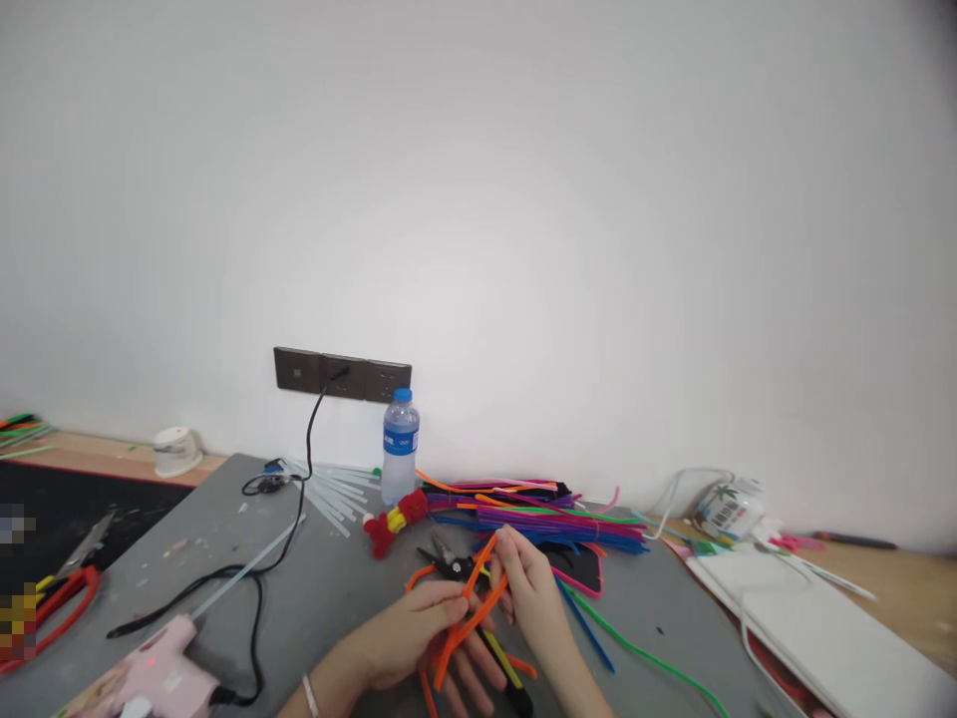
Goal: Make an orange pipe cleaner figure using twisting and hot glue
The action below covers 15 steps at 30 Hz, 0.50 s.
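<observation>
Above the grey table (pixel 336 573), our left hand (pixel 419 620) pinches the orange pipe cleaner (pixel 489 601) between thumb and finger, its other fingers spread open below. Our right hand (pixel 529 580) closes its fingertips on the upper part, near the bend. The orange strands cross in front of our palms; we cannot tell whether they are one length or several. If either pinch loosens, the springy wire could open out and lose its bend; if we pull unevenly, the crossing could slip askew.

Directly beneath lie the pliers (pixel 455 568), their jaws apart, pointing away from us. A loose orange end could snag on them, or our knuckles could knock the metal if we lower our hands. Just beyond, the pile of pipe cleaners (pixel 553 519) sits near the red and yellow figure (pixel 396 522) and the upright bottle (pixel 400 449), which a sweeping strand might tip. Farther left, the glue gun (pixel 168 663) shows a red light, so it may be hot; a forearm catching the looped black cord (pixel 258 638) could drag it.
</observation>
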Each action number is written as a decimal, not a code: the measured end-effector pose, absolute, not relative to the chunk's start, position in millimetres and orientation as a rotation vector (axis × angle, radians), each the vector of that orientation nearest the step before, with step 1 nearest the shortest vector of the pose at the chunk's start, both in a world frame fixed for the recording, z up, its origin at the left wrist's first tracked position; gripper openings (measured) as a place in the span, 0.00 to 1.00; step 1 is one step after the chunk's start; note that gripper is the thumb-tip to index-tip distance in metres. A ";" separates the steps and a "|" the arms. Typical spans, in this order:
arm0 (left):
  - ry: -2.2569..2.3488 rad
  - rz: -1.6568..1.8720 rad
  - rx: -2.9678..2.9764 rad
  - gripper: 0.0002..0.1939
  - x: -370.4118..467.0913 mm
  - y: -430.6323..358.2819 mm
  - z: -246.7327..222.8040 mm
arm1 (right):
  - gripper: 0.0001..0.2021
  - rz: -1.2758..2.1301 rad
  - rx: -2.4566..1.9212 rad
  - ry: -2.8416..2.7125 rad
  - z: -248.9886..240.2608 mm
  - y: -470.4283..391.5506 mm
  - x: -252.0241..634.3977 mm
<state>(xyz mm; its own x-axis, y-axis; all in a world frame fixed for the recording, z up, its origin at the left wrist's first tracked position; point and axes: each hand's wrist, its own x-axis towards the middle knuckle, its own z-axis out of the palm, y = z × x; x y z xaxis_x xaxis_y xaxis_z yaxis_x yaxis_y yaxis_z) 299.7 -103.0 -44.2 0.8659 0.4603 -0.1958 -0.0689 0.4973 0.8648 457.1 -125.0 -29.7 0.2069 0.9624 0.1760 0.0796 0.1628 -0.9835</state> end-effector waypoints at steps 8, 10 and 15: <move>0.480 0.334 0.990 0.20 302.8 -104.7 -46.6 | 0.25 0.960 -1.263 -1.335 -27.6 -127.2 468.7; 0.497 0.346 0.999 0.19 302.5 -104.5 -45.4 | 0.26 1.039 -1.275 -1.368 -26.6 -126.8 475.4; 0.491 0.436 0.979 0.20 301.1 -105.1 -40.7 | 0.27 1.001 -1.320 -1.315 -26.9 -124.0 478.7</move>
<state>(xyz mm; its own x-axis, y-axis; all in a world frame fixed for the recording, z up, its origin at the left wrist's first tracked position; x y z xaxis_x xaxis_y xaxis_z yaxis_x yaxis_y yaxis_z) 301.1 -105.1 -40.7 0.8081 0.5558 -0.1952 -0.1278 0.4888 0.8630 478.7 -124.0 -26.9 0.0736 0.9938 0.0835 0.1840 0.0688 -0.9805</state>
